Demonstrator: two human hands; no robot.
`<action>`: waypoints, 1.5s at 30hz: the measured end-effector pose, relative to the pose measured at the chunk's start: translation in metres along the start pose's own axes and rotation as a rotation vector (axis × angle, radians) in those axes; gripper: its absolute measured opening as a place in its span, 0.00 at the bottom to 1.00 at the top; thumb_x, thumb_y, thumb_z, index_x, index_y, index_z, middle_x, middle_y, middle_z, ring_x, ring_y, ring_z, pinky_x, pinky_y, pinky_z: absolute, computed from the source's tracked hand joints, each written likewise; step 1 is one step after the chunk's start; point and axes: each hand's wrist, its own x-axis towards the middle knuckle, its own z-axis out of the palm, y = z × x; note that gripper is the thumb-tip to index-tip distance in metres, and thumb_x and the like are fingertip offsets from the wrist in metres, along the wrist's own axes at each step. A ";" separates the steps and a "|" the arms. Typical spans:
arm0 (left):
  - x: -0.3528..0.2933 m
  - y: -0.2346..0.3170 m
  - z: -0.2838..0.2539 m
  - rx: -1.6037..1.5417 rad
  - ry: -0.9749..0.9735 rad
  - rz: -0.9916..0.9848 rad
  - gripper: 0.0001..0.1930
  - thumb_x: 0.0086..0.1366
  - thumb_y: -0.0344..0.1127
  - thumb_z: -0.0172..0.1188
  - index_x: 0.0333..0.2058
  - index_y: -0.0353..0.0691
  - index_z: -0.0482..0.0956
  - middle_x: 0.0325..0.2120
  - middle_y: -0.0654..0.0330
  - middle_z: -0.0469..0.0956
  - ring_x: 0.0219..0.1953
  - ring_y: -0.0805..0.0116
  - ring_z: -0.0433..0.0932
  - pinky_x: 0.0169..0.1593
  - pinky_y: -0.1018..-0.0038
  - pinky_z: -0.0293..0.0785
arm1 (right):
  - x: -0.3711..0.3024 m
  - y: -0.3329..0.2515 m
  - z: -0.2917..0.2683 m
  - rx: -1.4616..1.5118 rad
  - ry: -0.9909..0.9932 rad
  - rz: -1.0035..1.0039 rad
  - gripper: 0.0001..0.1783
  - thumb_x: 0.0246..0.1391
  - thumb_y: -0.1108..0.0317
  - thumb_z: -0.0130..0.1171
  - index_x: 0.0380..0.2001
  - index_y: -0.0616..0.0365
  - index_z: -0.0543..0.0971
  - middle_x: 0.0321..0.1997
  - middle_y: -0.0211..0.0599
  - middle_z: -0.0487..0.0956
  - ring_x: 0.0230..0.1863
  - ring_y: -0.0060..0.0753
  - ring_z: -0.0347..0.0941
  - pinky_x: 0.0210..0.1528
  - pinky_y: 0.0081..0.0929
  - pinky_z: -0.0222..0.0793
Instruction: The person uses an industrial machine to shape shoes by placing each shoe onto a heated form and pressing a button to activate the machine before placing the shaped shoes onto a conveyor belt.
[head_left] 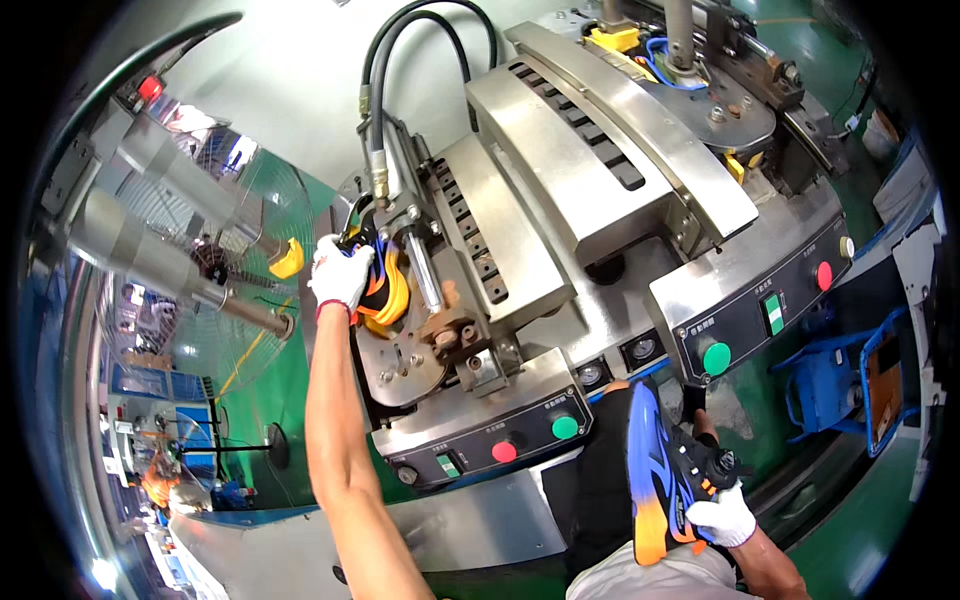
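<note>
Facing a broad two-station steel shoe machine [560, 165], topped with rounded metal covers and fed by looping black hoses [375, 60]. Fronting the stations with a left control panel [475, 460] and a right control panel [740, 325]. Holding a sneaker [655, 470] low and right of centre, close to the body and just off the machine's near side. Running its long axis nearly straight out from the body, pointing the blue end toward the machine and the orange end back toward the wearer (not managing to tell toe from heel). Turning its sole edge left and its upper right. Showing a thick midsole blending from violet-blue to orange, beneath a black upper with small orange patches. Touching a second shoe [395, 295] at the left station, beside a shiny piston rod [425, 270]; pointing its rounded orange end nearward, showing black and blue farther back. Stretching the left arm forward, laying the white-gloved left hand [340, 275] against that shoe's left side; being unable to tell gripping from resting. Angling the right forearm in from the lower right, clasping the sneaker's nearer half in the white-gloved right hand [722, 517]. Displaying a red button [503, 452] and a green button [565, 428] on the left panel.
</note>
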 end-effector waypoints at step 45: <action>-0.624 -0.202 0.036 -0.366 0.111 -0.490 0.32 0.57 0.32 0.74 0.58 0.36 0.71 0.56 0.42 0.73 0.59 0.40 0.74 0.63 0.53 0.74 | 0.228 0.032 0.326 -1.485 -0.576 -0.837 0.44 0.61 0.53 0.66 0.73 0.66 0.63 0.74 0.67 0.65 0.75 0.63 0.62 0.78 0.46 0.58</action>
